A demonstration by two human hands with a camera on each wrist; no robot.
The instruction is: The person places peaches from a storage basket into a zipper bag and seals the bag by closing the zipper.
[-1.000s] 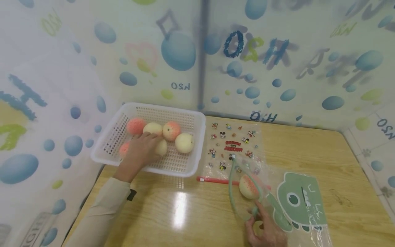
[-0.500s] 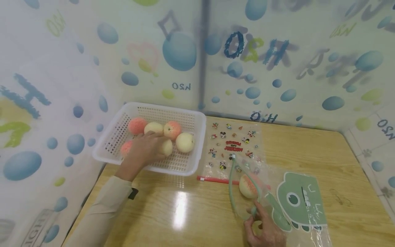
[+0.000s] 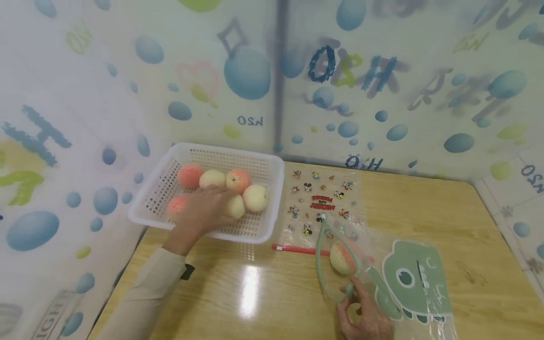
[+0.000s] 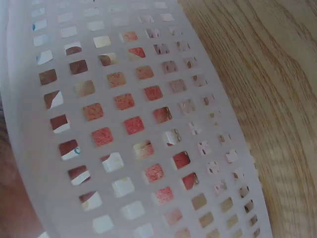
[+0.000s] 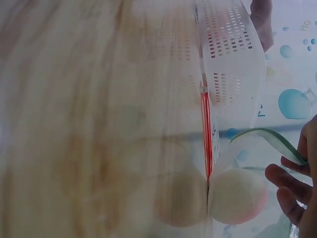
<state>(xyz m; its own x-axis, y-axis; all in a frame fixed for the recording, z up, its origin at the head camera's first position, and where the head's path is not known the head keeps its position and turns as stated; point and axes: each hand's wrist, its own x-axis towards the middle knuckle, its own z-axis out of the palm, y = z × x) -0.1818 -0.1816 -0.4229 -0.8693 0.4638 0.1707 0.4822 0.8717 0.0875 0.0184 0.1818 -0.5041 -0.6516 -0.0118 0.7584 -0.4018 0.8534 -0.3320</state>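
there're 7 vis. peaches (image 3: 256, 197) (6 in 1 basket (image 3: 244, 239)), 2 plastic bags (image 3: 414, 274), 2 hands (image 3: 367, 314) & 1 tbl (image 3: 204, 293).

Right up close, a white plastic basket (image 4: 132, 171) with square-holed walls slants across the view! Speckled red-and-yellow round fruit (image 4: 133, 125) peeks through the openings, there's a blurred hand (image 4: 14, 193) at lower left, brown wood-grained table (image 4: 270, 89) down the right!
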